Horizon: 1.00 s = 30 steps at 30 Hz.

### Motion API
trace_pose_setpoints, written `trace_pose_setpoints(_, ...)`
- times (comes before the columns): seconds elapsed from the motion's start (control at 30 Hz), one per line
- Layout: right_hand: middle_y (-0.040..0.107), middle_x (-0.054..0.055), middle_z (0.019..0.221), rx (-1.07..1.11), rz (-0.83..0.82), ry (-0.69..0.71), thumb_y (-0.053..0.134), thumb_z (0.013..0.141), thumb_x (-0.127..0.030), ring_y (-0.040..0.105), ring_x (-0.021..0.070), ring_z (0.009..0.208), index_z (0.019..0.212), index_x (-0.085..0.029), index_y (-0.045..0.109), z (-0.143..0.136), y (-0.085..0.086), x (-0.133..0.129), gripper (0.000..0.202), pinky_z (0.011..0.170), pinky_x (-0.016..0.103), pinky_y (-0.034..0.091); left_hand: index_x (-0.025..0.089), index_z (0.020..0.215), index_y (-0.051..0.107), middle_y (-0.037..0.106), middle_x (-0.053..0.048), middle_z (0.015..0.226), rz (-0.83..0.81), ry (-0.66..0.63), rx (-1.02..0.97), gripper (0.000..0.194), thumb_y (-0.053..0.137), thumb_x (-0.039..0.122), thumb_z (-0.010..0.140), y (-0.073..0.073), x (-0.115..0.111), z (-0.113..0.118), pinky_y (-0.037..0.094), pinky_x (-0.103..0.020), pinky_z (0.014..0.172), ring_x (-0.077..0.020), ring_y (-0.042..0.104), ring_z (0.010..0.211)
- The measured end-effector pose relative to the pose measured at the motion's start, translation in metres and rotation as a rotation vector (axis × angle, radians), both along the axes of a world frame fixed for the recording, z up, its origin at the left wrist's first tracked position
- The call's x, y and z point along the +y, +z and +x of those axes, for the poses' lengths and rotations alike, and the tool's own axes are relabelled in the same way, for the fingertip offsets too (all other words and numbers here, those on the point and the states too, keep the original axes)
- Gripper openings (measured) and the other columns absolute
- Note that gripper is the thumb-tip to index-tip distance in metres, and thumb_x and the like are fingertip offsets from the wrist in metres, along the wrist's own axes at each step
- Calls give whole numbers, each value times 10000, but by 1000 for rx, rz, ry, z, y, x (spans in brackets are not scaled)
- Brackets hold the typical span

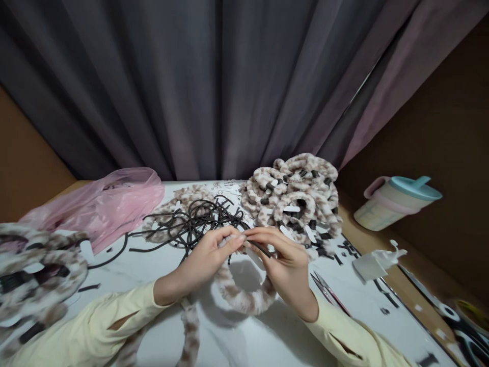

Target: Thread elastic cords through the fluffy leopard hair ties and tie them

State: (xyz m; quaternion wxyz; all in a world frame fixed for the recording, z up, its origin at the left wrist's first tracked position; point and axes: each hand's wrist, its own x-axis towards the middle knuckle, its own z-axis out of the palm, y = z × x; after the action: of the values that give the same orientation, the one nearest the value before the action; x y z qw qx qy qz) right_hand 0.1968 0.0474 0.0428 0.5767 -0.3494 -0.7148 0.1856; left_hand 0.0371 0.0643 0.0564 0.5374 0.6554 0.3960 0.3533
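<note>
Both hands meet over the middle of the table at the top of a fluffy brown-and-white ring. My left hand pinches the ring's upper left part between thumb and fingers. In my right hand is a dark cord, held with bent fingers against the top of the ring. The exact spot where cord and ring meet is hidden by the fingertips. Behind my left hand lies a tangle of dark cords. Another furry strip lies on the table below my left wrist.
A pile of furry rings with dark bindings stands at the back right, more furry rings at the left. Around these are a pink plastic bag, small snips, scissors, a white packet and a lidded cup.
</note>
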Motion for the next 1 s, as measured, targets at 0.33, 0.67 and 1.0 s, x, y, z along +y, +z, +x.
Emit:
trace_pose_setpoints(0.33,539,82,972,-99,148,-185,563,813,-61,567,185,938,1004,-204,514,-8,-11,-7,244,780,343,521,146,735,579,572,-4,747,-127,-8,-96,194,506,303,822,-3,-1,4,393,-230,732,-147,520,770)
trace_pose_setpoints(0.67,587,159,1149,-391,244,-109,456,860,-40,533,233,1111,1206,-150,513,-3,-14,-5,368,919,425,492,161,798,541,571,-12,805,91,50,36,227,442,349,879,-6,1,2,396,-246,771,-159,517,813)
trace_pose_setpoints(1.0,673,106,963,-420,262,-46,469,862,-29,607,202,889,899,-159,548,3,-5,6,156,750,395,461,170,799,535,566,-37,844,478,83,225,209,376,226,921,-14,-1,2,392,-241,759,-145,529,824)
